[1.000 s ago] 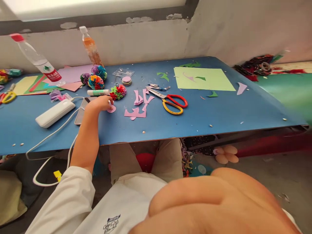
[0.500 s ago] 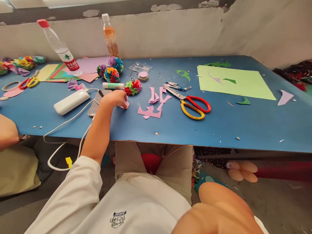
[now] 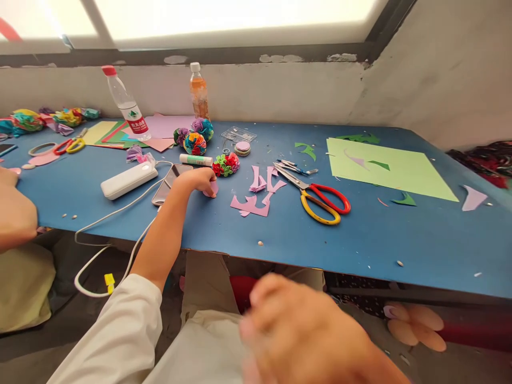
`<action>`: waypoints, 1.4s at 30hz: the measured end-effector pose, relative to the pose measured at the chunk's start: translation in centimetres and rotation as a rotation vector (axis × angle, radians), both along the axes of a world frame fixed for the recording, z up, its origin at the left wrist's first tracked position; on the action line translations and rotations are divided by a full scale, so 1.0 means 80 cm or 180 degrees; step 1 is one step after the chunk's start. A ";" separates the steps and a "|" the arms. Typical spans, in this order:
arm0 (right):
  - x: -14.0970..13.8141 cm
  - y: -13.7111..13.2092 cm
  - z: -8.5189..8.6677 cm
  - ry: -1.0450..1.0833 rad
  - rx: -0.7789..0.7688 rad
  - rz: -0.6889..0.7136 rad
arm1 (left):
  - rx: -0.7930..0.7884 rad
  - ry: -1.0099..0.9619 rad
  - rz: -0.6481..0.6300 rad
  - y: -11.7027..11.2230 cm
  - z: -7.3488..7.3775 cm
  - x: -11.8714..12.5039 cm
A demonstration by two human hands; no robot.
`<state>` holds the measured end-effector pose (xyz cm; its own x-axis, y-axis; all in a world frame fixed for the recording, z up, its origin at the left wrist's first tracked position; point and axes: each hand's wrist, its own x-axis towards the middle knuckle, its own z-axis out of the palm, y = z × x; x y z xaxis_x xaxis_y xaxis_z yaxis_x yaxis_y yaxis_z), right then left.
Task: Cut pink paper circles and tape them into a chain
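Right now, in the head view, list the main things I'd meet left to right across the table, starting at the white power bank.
White power bank, left hand at a pink paper disc, toothed pink scrap, scissors, pale green sheet, lilac scrap.

Bright window (image 3: 240,21) (dark-framed), pale wall (image 3: 280,93), blue table (image 3: 292,245), grey floor (image 3: 452,368)

- we judge this a craft workroom: a blue table (image 3: 224,232) stands below a window (image 3: 240,24).
- we note red-and-yellow scissors (image 3: 304,186), a glue stick (image 3: 196,160), pink paper offcuts (image 3: 252,207) and a pale green sheet (image 3: 404,178) on it.
- we record colourful ruffled ornaments (image 3: 195,144) near the glue.
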<state>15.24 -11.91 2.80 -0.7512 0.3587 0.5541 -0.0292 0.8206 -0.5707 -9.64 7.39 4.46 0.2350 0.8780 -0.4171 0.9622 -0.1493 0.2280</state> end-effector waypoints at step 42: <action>0.207 0.310 0.004 -0.1613 0.0411 -0.4514 | -0.1438 -0.4179 0.1082 -0.006 -0.021 0.058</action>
<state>31.81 12.89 3.09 0.0494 0.8997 0.4336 0.9786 0.0433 -0.2013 -5.03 6.91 2.82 0.4717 0.8217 -0.3200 -0.0059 0.3658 0.9307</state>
